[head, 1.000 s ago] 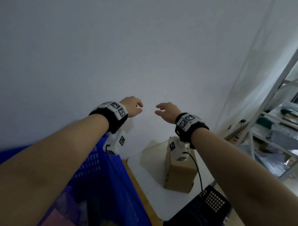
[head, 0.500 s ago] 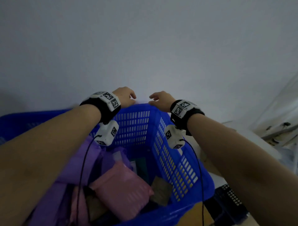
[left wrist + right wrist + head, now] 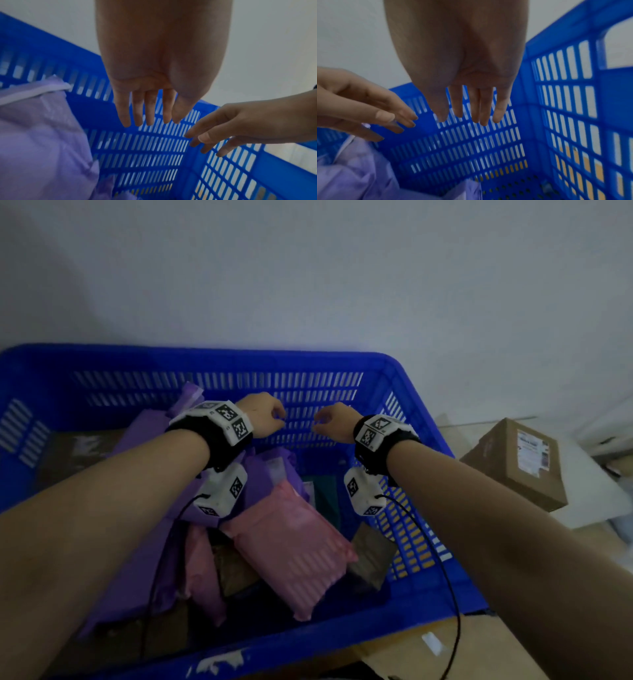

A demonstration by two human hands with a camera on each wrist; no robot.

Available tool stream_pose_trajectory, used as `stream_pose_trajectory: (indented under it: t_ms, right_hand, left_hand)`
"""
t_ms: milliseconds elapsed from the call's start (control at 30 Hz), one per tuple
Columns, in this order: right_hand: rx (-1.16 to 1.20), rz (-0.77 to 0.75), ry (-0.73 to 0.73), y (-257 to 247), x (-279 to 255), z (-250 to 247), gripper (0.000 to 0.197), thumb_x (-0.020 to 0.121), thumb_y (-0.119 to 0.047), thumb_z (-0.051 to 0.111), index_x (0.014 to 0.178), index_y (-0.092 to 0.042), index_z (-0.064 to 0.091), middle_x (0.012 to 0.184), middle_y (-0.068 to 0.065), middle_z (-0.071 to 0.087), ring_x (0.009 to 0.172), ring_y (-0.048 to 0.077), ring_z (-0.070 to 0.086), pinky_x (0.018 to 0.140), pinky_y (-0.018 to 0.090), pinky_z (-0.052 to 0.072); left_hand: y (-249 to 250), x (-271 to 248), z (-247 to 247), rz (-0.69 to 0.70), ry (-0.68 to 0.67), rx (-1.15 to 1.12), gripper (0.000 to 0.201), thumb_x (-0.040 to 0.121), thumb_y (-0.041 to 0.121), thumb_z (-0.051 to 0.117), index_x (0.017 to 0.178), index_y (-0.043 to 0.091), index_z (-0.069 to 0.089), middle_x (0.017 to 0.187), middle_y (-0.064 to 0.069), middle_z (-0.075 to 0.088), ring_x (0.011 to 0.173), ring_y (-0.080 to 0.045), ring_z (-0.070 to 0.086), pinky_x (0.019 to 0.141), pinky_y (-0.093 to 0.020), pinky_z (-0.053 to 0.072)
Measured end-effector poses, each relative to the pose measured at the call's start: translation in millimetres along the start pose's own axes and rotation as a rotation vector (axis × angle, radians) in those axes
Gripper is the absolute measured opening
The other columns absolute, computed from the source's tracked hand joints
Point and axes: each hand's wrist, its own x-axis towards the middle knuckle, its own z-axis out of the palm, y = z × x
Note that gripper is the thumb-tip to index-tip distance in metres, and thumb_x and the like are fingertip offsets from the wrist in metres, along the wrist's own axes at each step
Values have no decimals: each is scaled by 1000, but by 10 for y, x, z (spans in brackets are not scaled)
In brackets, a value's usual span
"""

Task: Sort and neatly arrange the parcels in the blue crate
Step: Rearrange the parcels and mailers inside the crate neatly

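A blue slatted crate (image 3: 394,364) fills the lower head view, with purple mailer bags (image 3: 144,433), a pink ribbed parcel (image 3: 291,546), a second pink one (image 3: 202,573) and brown boxes heaped inside. My left hand (image 3: 265,414) and right hand (image 3: 334,419) hover side by side above the far part of the crate, holding nothing. In the left wrist view the left hand (image 3: 149,108) hangs with straight fingers before the crate wall (image 3: 145,148), next to a purple bag (image 3: 39,135). The right hand (image 3: 471,105) hangs likewise near the crate corner (image 3: 530,108).
A brown cardboard box (image 3: 513,463) with a shipping label stands on a white surface to the right of the crate. A pale wall rises behind the crate. A wooden surface (image 3: 455,652) shows under the crate's near right corner.
The head view has swung left and down, from the wall and shelving to the crate and its parcels. Both hands have dropped lower, over the crate, still a short gap apart.
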Motion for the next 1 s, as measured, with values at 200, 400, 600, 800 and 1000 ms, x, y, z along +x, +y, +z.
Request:
stream_pose_trajectory:
  t_ms: [200, 400, 600, 800, 1000]
  right_hand:
    - [124, -47, -269, 87, 90, 446, 38, 90, -34, 61, 113, -5, 66, 81, 3, 60, 70, 13, 52, 57, 15, 46]
    - [199, -44, -534, 163, 25, 752, 55, 84, -34, 69, 133, -13, 53, 120, 4, 60, 109, 19, 62, 74, 23, 55]
    - [266, -34, -565, 253, 58, 917, 25, 82, -27, 73, 98, -9, 67, 84, -2, 61, 80, 10, 60, 78, 30, 56]
    - [462, -10, -564, 271, 59, 878, 11, 85, -13, 68, 75, -12, 62, 68, 3, 62, 64, 14, 61, 64, 28, 56]
    - [659, -56, -430, 248, 67, 577, 15, 87, -8, 63, 74, -14, 59, 56, 1, 62, 45, 9, 59, 51, 22, 51]
  left_hand:
    - [-32, 53, 434, 1, -157, 7, 33, 90, 18, 56, 122, 10, 61, 125, -11, 62, 114, -27, 58, 94, -33, 46]
    - [-54, 50, 775, -17, -370, 54, 36, 90, 12, 56, 125, 8, 60, 129, -10, 60, 117, -25, 58, 99, -33, 45]
    - [-40, 64, 960, -67, -433, 74, 44, 91, 9, 50, 135, 10, 50, 138, -10, 52, 122, -24, 53, 102, -32, 42]
    - [33, 42, 920, -97, -368, 19, 44, 96, 11, 41, 140, 8, 43, 144, -11, 46, 131, -24, 46, 104, -29, 36]
    - [18, 109, 552, -83, -200, -66, 40, 94, 17, 49, 132, 9, 51, 125, -11, 59, 106, -24, 58, 87, -28, 44]
